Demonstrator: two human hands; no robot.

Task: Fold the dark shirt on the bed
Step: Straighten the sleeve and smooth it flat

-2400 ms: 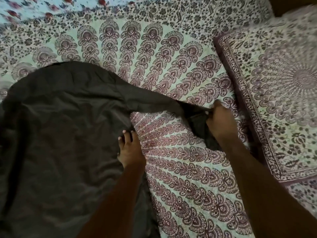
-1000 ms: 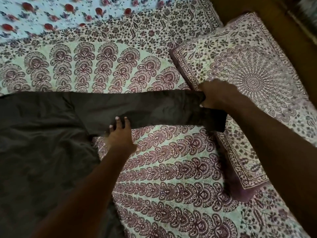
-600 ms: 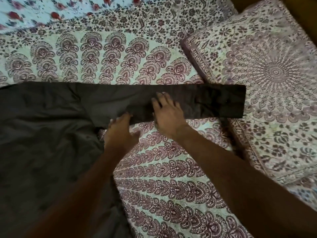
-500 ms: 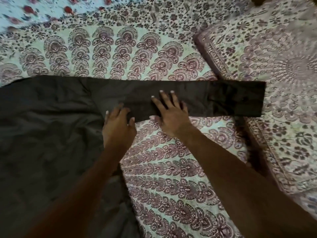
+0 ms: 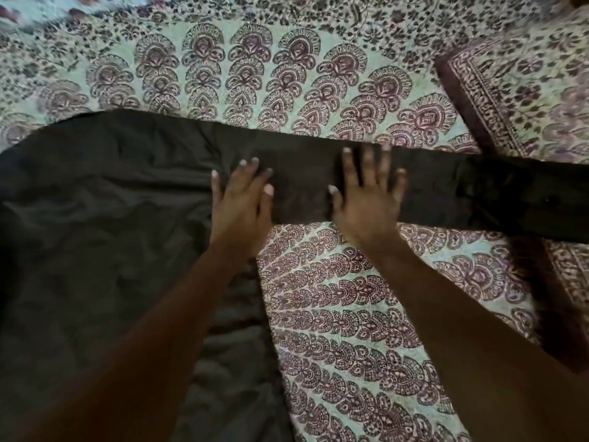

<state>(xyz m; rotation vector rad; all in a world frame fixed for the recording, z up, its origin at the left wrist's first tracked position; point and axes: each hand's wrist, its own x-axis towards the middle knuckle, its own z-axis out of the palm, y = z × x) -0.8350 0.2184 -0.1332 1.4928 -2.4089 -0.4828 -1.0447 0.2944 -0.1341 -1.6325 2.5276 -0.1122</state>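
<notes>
Two bare hands laid flat, palms down, side by side at the middle of the frame.

The left hand [image 5: 241,199] sits just left of centre, fingers straight and close together, pointing toward the top of the frame, thumb alongside. The right hand [image 5: 369,196] lies just right of centre, fingers straight and spread, slightly blurred. Both bare forearms run down from the wrists, the left to the lower left corner, the right to the lower right corner.

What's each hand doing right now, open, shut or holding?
Left hand: open, fingers straight, pressing flat on the dark shirt.
Right hand: open, fingers spread, flat on the shirt's sleeve.
</notes>
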